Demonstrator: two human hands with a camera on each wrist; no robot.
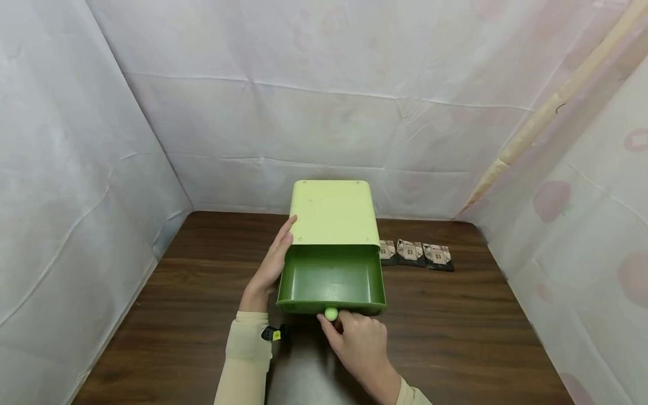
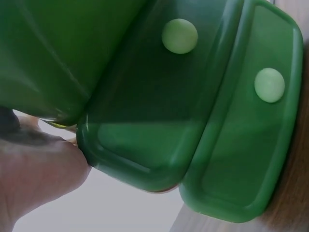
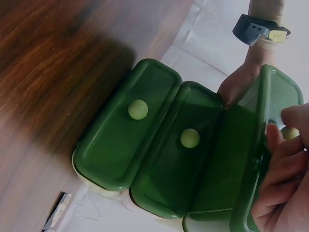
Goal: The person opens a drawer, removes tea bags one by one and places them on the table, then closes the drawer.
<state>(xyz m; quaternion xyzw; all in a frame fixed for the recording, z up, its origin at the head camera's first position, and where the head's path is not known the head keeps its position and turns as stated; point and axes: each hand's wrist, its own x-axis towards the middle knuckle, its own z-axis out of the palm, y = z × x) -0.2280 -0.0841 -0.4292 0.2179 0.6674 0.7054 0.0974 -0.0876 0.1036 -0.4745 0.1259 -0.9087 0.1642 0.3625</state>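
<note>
Currently, round knob (image 1: 331, 314) of pulled-out green top drawer (image 1: 332, 281) pinched by right hand (image 1: 361, 340); three-drawer pale-green cabinet (image 1: 334, 214), just beyond grip, braced along side by left hand (image 1: 271, 261), fingers extended. Forward tipping possible if drawer overpulled.

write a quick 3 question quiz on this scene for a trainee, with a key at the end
1. Which drawer of the cabinet is pulled out?
a) bottom
b) middle
c) top

2. True or false: the left hand is pinching the knob of the open drawer.

3. How many packets show on the table to the right of the cabinet?

Key:
1. c, the top drawer.
2. False; the right hand pinches it, while the left hand lies against the cabinet's left side.
3. Three.
</note>
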